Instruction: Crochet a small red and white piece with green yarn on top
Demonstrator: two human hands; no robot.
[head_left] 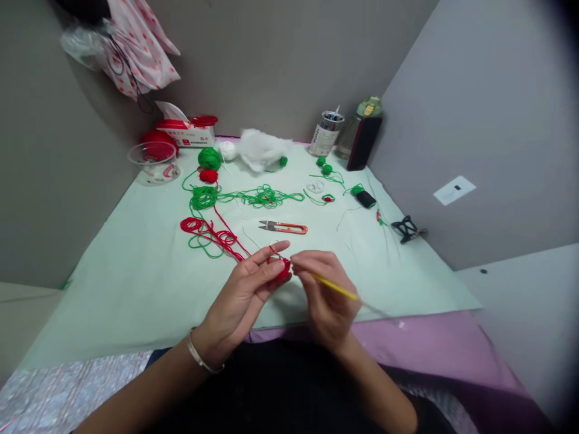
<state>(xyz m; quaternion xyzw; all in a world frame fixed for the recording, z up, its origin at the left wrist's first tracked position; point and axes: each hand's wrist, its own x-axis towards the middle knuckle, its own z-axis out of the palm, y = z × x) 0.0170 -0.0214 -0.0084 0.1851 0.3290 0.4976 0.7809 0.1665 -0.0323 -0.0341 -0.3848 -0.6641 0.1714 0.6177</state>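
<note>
My left hand (246, 286) pinches a small red crochet piece (284, 271) between thumb and fingers. Red yarn (220, 236) loops over its raised index finger and trails back to a loose coil on the table. Gripped in my right hand (328, 295) is a crochet hook (337, 287) with a yellow handle, its tip end close against the red piece and hidden by the fingers. The hook's back end points down to the right and looks blurred. Orange-handled thread snips (289, 228) lie just beyond both hands.
Tangled green yarn (265, 196) stretches across the mat, with a green yarn ball (209, 159) and white stuffing (262, 149) behind. A plastic tub (156, 172) stands at left. A pen can (326, 135), a bottle (346, 138) and a phone (364, 144) stand at back right, near a black stand (407, 229).
</note>
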